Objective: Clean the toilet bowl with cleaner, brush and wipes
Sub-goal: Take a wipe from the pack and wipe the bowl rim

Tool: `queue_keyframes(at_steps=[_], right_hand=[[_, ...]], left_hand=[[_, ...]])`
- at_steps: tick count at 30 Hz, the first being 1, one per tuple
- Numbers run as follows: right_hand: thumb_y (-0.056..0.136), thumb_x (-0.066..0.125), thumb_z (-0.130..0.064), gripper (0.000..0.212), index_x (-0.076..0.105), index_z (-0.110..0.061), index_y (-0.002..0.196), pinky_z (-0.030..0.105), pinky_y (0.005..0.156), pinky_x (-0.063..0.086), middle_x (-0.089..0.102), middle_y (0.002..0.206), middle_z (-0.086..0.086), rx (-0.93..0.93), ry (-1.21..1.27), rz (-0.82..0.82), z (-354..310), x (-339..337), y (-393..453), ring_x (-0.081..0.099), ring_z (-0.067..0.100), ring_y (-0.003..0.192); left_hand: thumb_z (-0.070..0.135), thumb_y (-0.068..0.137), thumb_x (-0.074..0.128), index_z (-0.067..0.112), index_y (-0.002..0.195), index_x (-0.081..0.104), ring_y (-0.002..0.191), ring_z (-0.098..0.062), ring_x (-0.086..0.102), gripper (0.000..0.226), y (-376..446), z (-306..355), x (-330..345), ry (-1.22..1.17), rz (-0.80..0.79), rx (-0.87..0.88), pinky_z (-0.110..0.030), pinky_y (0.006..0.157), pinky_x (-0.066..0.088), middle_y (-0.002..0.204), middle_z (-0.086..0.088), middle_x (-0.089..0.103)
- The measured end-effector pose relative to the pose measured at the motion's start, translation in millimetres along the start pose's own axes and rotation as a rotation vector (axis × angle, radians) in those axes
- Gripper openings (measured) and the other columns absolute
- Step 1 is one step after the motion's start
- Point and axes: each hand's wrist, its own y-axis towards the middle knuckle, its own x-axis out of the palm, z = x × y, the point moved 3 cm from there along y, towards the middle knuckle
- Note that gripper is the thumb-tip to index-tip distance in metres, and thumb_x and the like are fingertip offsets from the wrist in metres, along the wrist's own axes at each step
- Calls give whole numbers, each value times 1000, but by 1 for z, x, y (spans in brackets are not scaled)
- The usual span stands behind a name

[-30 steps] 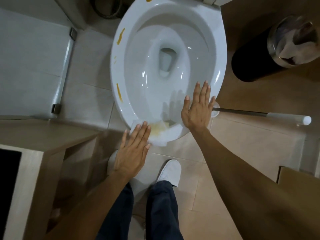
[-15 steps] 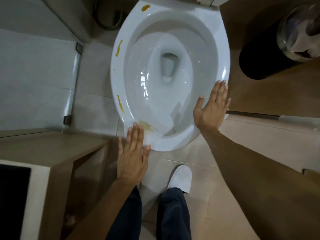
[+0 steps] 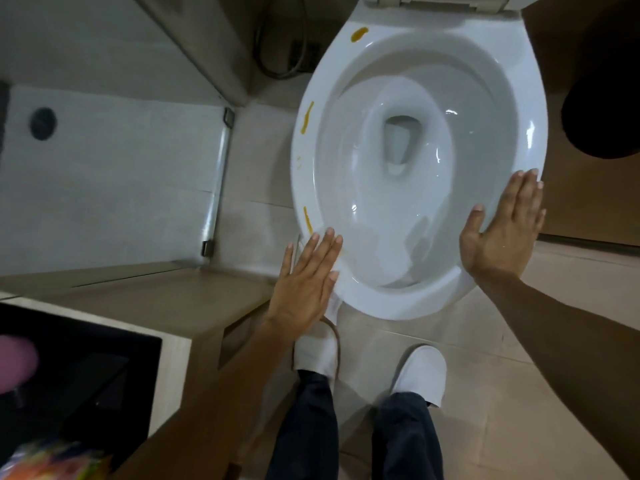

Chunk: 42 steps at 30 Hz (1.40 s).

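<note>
Far out to the left of the left hand, at the lower edge of the view, a wooden counter (image 3: 194,317) carries a dark tray (image 3: 86,368) with a blurred pink object and some colourful packaging; what these are cannot be told. The left hand (image 3: 306,278) lies flat with straight fingers, its fingertips on the near-left rim of the toilet bowl (image 3: 415,168), and a white wipe (image 3: 333,308) shows as a strip from under its palm, so the hand appears to press the wipe against the rim rather than grip it. Just beyond those fingertips an orange-yellow streak (image 3: 307,220) remains on the rim, with another streak (image 3: 307,117) farther along and a blob (image 3: 359,33) near the hinge. Between the two hands lies the open bowl, its inside looking fairly clean and wet. The right hand (image 3: 502,233) is also flat and spread, resting on the near-right rim, holding nothing; the hands are well apart, one on each side of the bowl's front. Beyond the right hand a dark bin (image 3: 602,123) stands on the floor. The step in hand seems to be wiping the rim, with the left-side stains not yet done. The next move likely calls for sliding the wipe forward under steady pressure along the left rim, over each streak in turn, while the right hand braces.
</note>
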Motion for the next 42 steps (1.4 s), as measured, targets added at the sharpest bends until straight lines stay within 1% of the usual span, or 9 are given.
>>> queue_keyframes(at_steps=[5, 10, 16, 19, 24, 29, 35, 38, 42], right_hand=[[94, 34, -32, 69, 6, -13, 154, 45, 120, 3, 1, 161, 5, -1, -3, 3, 2, 0, -1, 0, 21, 148], [93, 33, -32, 69, 5, -13, 154, 45, 120, 3, 1, 162, 5, 1, -4, -1, 2, 0, -1, -1, 21, 148], [93, 33, -30, 69, 5, -13, 154, 46, 120, 5, 1, 161, 5, 4, -4, 0, 2, 1, -1, -1, 22, 148], [93, 33, -30, 70, 4, -13, 154, 45, 120, 5, 1, 161, 5, 2, -6, -6, 3, 0, -1, -1, 22, 148], [93, 33, -31, 69, 5, -14, 154, 43, 120, 6, 1, 162, 4, 4, -1, -5, 1, -1, -1, -1, 21, 148], [93, 33, -31, 69, 6, -13, 154, 44, 120, 8, 2, 162, 5, 7, -3, -1, 2, -1, -1, 1, 21, 148], [92, 33, -31, 69, 6, -13, 154, 44, 120, 8, 2, 162, 5, 12, 2, -13, 2, 1, 0, 0, 21, 148], [93, 31, -32, 69, 6, -13, 154, 43, 121, 7, 2, 162, 4, 16, 2, -20, 2, 0, 0, 0, 20, 148], [94, 31, -33, 68, 5, -14, 154, 42, 121, 6, 1, 162, 4, 20, 2, -28, 3, 0, 0, -1, 20, 148]], left_hand=[[41, 95, -4, 22, 146, -19, 141, -6, -23, 57, 26, 5, -7, -132, 37, -254, -34, 111, -21, 153, 10, -24], [45, 91, -9, 21, 142, -24, 139, -8, -28, 59, 28, 14, -5, -207, 44, -347, -34, 109, -23, 150, 7, -31], [47, 96, -9, 15, 147, -17, 144, -14, -13, 61, 3, 33, 13, -221, 92, -417, -38, 115, -9, 155, 0, -20], [44, 96, -1, 16, 146, -18, 143, -13, -17, 60, 24, 27, 5, -230, 109, -425, -37, 114, -12, 154, 1, -22], [44, 92, -3, 15, 145, -20, 140, -12, -23, 62, 55, 14, -8, -214, 134, -453, -38, 114, -12, 152, 3, -26], [43, 94, -1, 15, 146, -18, 142, -13, -20, 61, 19, 34, 3, -270, 96, -433, -36, 114, -13, 154, 1, -23], [46, 94, -5, 13, 147, -17, 142, -13, -20, 63, 16, 36, 4, -192, 89, -439, -37, 112, -17, 154, 0, -24], [46, 95, -7, 15, 148, -15, 143, -13, -18, 62, 6, 45, 2, -212, 94, -432, -30, 111, -25, 154, 1, -22], [45, 94, -3, 20, 146, -16, 141, -8, -21, 59, 1, 47, 6, -279, 79, -454, -26, 110, -24, 153, 5, -21]])
